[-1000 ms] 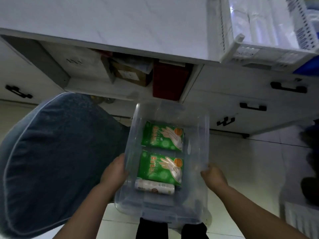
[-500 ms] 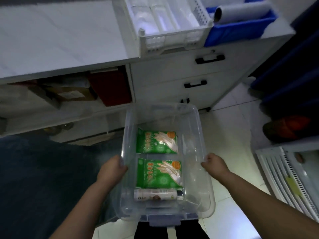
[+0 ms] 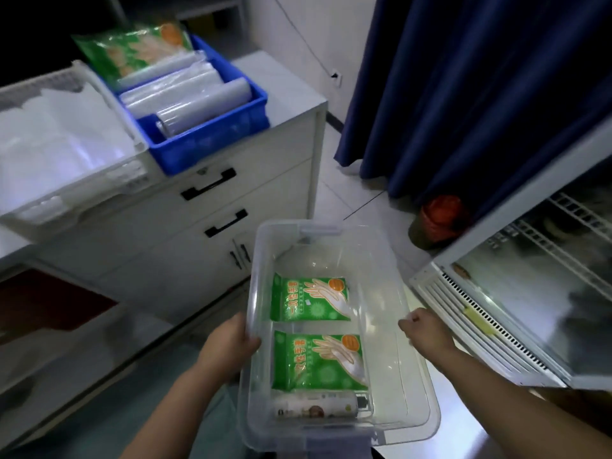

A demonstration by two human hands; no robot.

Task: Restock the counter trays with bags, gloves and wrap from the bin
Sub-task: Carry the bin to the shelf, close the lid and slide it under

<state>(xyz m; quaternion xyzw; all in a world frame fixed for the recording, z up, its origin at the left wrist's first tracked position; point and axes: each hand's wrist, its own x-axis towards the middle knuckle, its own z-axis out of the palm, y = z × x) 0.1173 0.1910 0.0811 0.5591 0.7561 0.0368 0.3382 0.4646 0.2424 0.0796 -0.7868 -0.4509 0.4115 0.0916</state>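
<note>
I hold a clear plastic bin (image 3: 394, 260) in front of me, above the floor. My left hand (image 3: 228, 346) grips its left rim and my right hand (image 3: 425, 329) grips its right rim. Inside lie two green glove packets, one further away (image 3: 309, 299) and one nearer (image 3: 319, 362), with a white roll (image 3: 314, 405) nearest to me. On the counter at upper left stand a white tray (image 3: 20, 217) holding clear bags and a blue tray (image 3: 205, 140) holding rolls of wrap and a green glove packet (image 3: 132, 51).
White drawers with black handles (image 3: 208, 185) are below the trays. A dark blue curtain (image 3: 463, 94) hangs at upper right, with a red and green object (image 3: 437, 220) at its foot. A glass-door fridge (image 3: 530, 286) stands on the right. An open shelf (image 3: 49, 313) is at lower left.
My view has swung to the right with the bin in both hands: the counter trays have shifted to upper left, and the curtain and fridge have come into view. The dark blue cushion is gone from view.
</note>
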